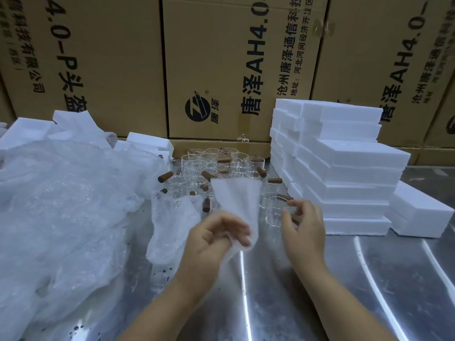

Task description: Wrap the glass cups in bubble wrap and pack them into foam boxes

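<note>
My left hand [216, 233] pinches a small white sheet of bubble wrap [236, 200] that stands up from my fingers over the metal table. My right hand [304, 223] grips the rim of a clear glass cup [275, 212] with a brown wooden handle, just right of the sheet. Behind them stands a cluster of several more glass cups [211, 166] with brown handles. A stack of white foam boxes [344, 173] rises at the right, close to my right hand.
A big heap of bubble wrap [61, 205] covers the table's left side, with loose foam pieces [29, 131] behind it. Another foam box [418, 212] lies at the far right. Large cardboard cartons [221, 57] wall off the back. Bare steel tabletop [344, 279] lies in front.
</note>
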